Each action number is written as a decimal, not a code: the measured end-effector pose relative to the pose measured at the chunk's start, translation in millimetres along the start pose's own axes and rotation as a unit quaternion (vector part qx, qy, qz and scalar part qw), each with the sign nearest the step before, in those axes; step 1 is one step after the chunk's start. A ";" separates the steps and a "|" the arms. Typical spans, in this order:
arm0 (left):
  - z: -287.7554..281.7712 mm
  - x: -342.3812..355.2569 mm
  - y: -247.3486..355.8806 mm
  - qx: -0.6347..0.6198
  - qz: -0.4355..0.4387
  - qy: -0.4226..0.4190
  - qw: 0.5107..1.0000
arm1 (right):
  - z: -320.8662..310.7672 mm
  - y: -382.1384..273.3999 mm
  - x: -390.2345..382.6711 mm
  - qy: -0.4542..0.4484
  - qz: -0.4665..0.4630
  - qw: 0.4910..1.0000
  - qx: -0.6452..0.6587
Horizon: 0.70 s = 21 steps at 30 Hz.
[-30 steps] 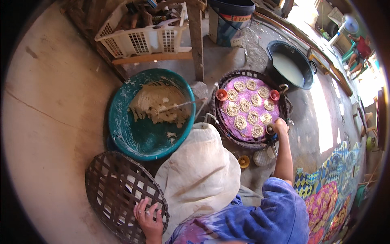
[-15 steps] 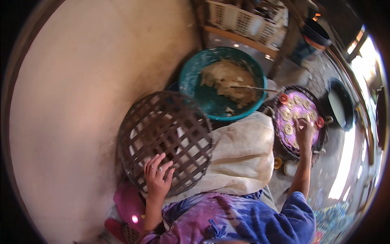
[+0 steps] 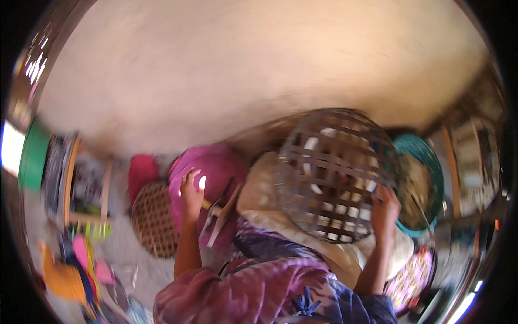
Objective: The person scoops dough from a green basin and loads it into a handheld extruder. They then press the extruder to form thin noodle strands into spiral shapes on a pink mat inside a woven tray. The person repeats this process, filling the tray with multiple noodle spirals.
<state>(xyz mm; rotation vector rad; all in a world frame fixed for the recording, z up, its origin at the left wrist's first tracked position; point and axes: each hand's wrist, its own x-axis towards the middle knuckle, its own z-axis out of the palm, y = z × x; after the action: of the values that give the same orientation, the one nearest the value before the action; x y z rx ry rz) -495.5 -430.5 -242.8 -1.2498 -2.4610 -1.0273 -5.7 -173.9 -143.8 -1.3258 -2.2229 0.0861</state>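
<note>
My left hand (image 3: 191,195) rests with fingers apart on a round magenta bundle (image 3: 213,170) to my left. Just beside it lie thin metal and wooden sticks (image 3: 220,213). My right hand (image 3: 384,209) grips the lower right rim of a dark, open-weave round bamboo tray (image 3: 332,173), which is tilted up over a cream cloth-covered mound (image 3: 259,197). The whole picture is blurred by motion.
A teal basin of pale batter (image 3: 426,181) stands behind the tray at the right. A dark pan of small round cakes on a purple sheet (image 3: 410,276) is at the lower right. A finer woven basket (image 3: 154,218) and a red item (image 3: 141,170) sit left of the bundle.
The view has swung left. My left hand left the bamboo tray and went to the magenta bundle. My right hand left the cake pan and took the tray's rim; the tray is raised.
</note>
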 end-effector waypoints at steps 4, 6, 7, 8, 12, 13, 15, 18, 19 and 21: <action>-44.8 -104.0 -127.9 0.200 -0.382 -0.093 0.897 | 2.1 34.9 -3.4 -0.049 0.074 0.993 0.081; -56.6 -156.6 -169.9 0.267 -0.476 -0.116 0.830 | -2.1 50.9 -3.2 -0.053 0.104 0.989 0.087; -57.4 -176.9 -187.3 0.289 -0.527 -0.144 0.786 | -4.9 57.7 -2.1 -0.062 0.130 0.986 0.090; -60.8 -195.3 -202.9 0.240 -0.579 -0.115 0.771 | -9.5 64.1 -1.0 -0.054 0.095 0.993 0.037; -86.8 -269.0 -238.2 0.173 -0.784 0.088 0.590 | -27.5 82.2 4.4 -0.012 0.039 0.999 0.030; -92.3 -288.2 -240.3 0.086 -0.793 0.119 0.591 | -30.3 85.0 5.7 -0.022 0.074 0.997 0.021; -101.5 -321.4 -242.2 -0.090 -0.790 0.238 0.558 | -35.7 89.0 7.0 -0.049 0.144 0.988 0.033; -109.0 -349.7 -247.3 -0.225 -0.714 0.375 0.546 | -35.1 90.5 8.5 -0.046 0.106 0.993 0.015; -109.1 -349.3 -252.3 -0.259 -0.712 0.390 0.523 | -33.3 89.9 8.6 -0.050 0.120 0.991 0.033; -113.4 -341.4 -257.0 -0.379 -0.641 0.391 0.540 | -28.2 86.9 9.5 -0.047 0.088 0.995 0.027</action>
<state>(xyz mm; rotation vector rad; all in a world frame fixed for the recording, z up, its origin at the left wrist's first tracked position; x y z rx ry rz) -495.2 -825.4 -441.8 1.2724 -1.7333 -2.3036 73.6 -127.5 -143.8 -1.5122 -2.1605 0.2779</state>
